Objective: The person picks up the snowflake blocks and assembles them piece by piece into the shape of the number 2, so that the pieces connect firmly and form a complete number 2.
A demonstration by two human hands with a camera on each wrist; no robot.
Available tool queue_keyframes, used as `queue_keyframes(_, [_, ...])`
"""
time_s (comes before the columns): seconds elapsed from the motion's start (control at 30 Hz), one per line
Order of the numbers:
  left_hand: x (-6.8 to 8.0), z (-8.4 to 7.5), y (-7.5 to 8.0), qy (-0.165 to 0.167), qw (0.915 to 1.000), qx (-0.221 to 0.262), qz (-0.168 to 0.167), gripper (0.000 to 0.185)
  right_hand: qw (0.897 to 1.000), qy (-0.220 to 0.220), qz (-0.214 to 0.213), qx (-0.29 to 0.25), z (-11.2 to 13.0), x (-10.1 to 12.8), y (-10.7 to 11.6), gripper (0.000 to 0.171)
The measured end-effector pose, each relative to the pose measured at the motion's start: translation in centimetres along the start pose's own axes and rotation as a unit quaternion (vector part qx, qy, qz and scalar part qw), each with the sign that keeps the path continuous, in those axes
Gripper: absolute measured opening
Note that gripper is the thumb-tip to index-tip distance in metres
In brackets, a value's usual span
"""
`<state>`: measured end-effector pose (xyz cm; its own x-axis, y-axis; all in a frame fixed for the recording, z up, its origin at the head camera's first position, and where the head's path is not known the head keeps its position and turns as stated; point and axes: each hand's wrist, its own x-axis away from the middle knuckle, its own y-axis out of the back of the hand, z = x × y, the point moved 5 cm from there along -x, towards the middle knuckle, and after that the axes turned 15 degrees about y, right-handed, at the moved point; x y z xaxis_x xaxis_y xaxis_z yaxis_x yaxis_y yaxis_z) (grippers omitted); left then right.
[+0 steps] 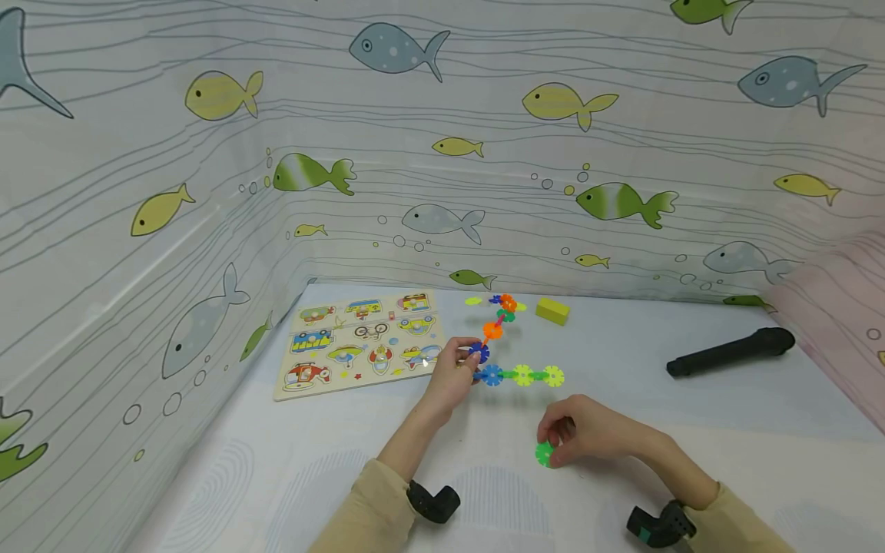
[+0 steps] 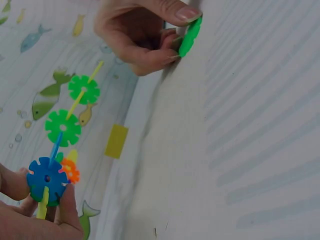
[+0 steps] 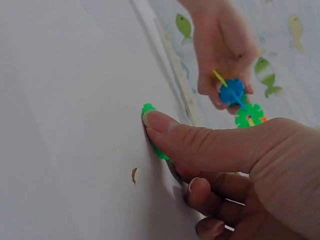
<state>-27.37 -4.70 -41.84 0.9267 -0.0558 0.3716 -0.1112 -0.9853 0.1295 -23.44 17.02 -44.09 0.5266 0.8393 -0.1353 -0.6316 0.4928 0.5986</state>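
My left hand (image 1: 451,380) grips a chain of interlocking plastic snowflake discs, near its dark blue disc (image 1: 479,352). One arm runs right through a blue disc (image 1: 492,375) to a yellow-green disc (image 1: 553,376). Another part leads away past an orange disc (image 1: 492,331) toward the back. In the left wrist view, fingers surround a blue disc (image 2: 47,181) joined to green ones. Nearer the front, my right hand (image 1: 598,432) pinches a single green disc (image 1: 545,455) between thumb and fingers, apart from the chain. That disc (image 3: 148,108) is partly covered by the thumb in the right wrist view.
A wooden vehicle puzzle board (image 1: 359,346) lies at the left. A yellow block (image 1: 552,311) sits near the back wall, beyond the chain. On the right lies a black microphone-like object (image 1: 730,352). Fish-patterned sheeting (image 1: 512,184) encloses the table's back and sides.
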Motion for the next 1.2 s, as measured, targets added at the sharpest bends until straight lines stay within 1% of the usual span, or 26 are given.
queue_keyframes(0.17, [0.0,0.0,0.0,0.003,1.0000,0.001,0.002,0.031,1.000,-0.006,0.009,0.006,0.1,-0.1,0.0,0.022])
queue_keyframes(0.4, [0.0,0.1,0.0,0.006,1.0000,0.005,0.004,0.031,0.999,-0.046,0.016,0.008,0.0,-0.1,0.1,0.024])
queue_keyframes(0.5, [0.0,0.1,-0.1,0.005,1.0000,0.005,0.003,0.031,0.999,-0.049,0.016,0.008,0.0,0.0,0.4,0.025])
queue_keyframes(0.63, [-0.1,0.1,-0.1,0.006,1.0000,0.005,0.003,0.031,0.998,-0.057,0.007,0.016,-0.5,0.6,1.2,0.020])
queue_keyframes(0.77, [-0.1,0.2,-0.3,0.005,1.0000,-0.001,0.006,0.031,0.995,-0.071,-0.033,0.058,-1.1,1.3,2.7,0.017])
queue_keyframes(0.9, [-0.1,0.3,-0.4,0.005,0.9999,-0.008,0.011,0.031,0.986,-0.093,-0.086,0.105,-1.8,1.9,4.0,0.014])
queue_keyframes(1.07, [-0.2,0.5,-0.4,0.009,0.9998,-0.009,0.013,0.030,0.976,-0.119,-0.127,0.133,-2.3,2.0,4.6,0.006])
queue_keyframes(1.2, [-0.2,0.4,-0.3,0.008,0.9999,-0.007,0.011,0.030,0.965,-0.139,-0.161,0.152,-2.4,2.1,5.1,0.013])
